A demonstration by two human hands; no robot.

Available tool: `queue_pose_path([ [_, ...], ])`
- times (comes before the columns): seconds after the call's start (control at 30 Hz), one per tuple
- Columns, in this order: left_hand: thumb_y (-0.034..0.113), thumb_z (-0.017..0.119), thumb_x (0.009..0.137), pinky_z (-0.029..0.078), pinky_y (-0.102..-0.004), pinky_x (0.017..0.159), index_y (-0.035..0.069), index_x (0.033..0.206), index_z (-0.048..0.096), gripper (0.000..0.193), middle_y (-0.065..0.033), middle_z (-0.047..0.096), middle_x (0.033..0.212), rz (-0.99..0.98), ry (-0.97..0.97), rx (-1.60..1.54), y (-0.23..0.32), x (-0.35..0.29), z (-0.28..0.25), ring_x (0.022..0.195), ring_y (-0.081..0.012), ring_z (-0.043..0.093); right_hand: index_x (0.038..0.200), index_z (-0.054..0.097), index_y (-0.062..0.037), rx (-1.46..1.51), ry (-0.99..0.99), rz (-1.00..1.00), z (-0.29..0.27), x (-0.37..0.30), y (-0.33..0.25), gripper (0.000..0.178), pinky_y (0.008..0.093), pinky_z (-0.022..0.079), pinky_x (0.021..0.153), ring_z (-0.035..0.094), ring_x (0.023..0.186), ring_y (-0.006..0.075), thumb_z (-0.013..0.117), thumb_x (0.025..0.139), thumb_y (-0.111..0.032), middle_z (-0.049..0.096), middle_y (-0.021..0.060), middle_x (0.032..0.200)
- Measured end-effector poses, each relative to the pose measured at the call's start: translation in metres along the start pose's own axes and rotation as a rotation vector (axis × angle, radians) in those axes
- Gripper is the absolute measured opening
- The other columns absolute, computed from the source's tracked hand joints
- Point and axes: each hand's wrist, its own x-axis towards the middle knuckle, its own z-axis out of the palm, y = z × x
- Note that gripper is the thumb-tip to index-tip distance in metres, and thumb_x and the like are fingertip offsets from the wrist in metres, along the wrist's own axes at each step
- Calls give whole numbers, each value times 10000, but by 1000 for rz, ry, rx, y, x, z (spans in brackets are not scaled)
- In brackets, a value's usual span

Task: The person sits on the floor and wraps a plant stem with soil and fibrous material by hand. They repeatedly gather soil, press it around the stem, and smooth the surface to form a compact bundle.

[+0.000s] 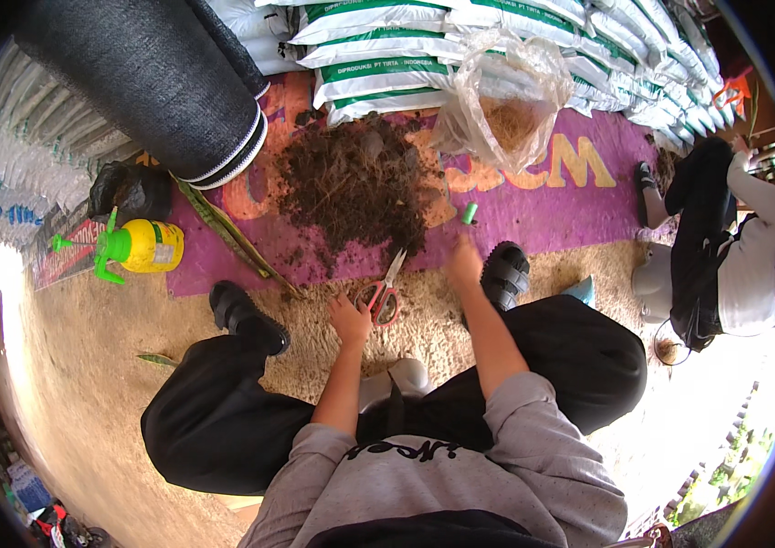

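Red-handled scissors (386, 285) lie just right of the left hand (349, 320), nearer it than the right hand (464, 263), pointing forward; I cannot tell either grip.

A soil heap (351, 187) lies on a banner (552, 219) at upper centre, with stacked sacks (383, 78) behind it and an open bag (462, 123) to its right. Scissors (385, 289) lie just below the heap, beside the left hand (351, 320); a leaf (227, 234) lies between the heap and a spray bottle (152, 246) at left.
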Motion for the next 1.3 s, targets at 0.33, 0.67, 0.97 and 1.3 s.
queue_pose_path([
  [0.33, 235, 608, 857, 457, -500, 907, -1, 1282, 480, 503, -247, 422, 1267, 41, -142, -168, -16, -4, 21, 1141, -399, 499, 1301, 382, -38, 12, -551, -30, 55, -96, -73, 611, 474, 528, 805, 608, 1008, 400, 629, 829, -336, 478, 268, 1284],
  [0.67, 284, 549, 933, 511, -417, 790, -4, 1251, 548, 430, -172, 635, 1042, -224, -360, -472, -14, 12, 8, 915, -275, 628, 889, 687, 25, 436, -726, -141, 57, -71, -41, 439, 395, 532, 669, 670, 725, 268, 738, 736, -383, 682, 167, 794],
  [0.97, 276, 471, 988, 516, -384, 904, 119, 1441, 338, 497, -83, 440, 1403, -624, -230, -1160, -6, 37, -10, 1171, -230, 545, 1013, 667, 6, 0, -643, -128, 53, -68, -3, 410, 428, 520, 703, 663, 807, 348, 708, 738, -295, 680, 222, 922],
  [1.3, 267, 487, 990, 525, -311, 638, 84, 1405, 370, 469, -78, 563, 1164, -732, -41, -1462, -8, 40, -8, 919, -200, 592, 1185, 587, -79, 1321, -221, 943, 69, -32, -47, 325, 418, 504, 685, 564, 743, 199, 550, 892, -215, 545, 69, 953],
])
